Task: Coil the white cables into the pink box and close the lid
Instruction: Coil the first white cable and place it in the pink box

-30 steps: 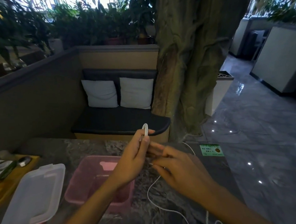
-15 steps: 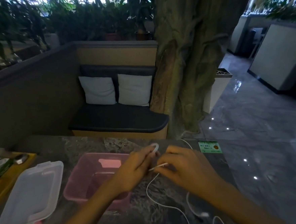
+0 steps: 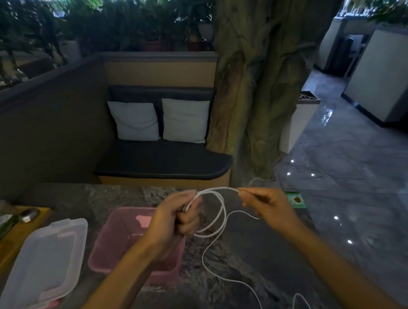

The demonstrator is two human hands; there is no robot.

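Head view: left hand (image 3: 178, 219) fists the white cable (image 3: 223, 215) loops; right hand (image 3: 267, 204), at 3 o'clock, pinches the strand taut for winding.

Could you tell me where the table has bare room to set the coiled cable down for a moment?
Bare stone lies right of the pink box, between it and the green card, though the loose white cable trails across it. The far strip behind the box is also bare. The left is crowded by the clear lid and wooden tray.
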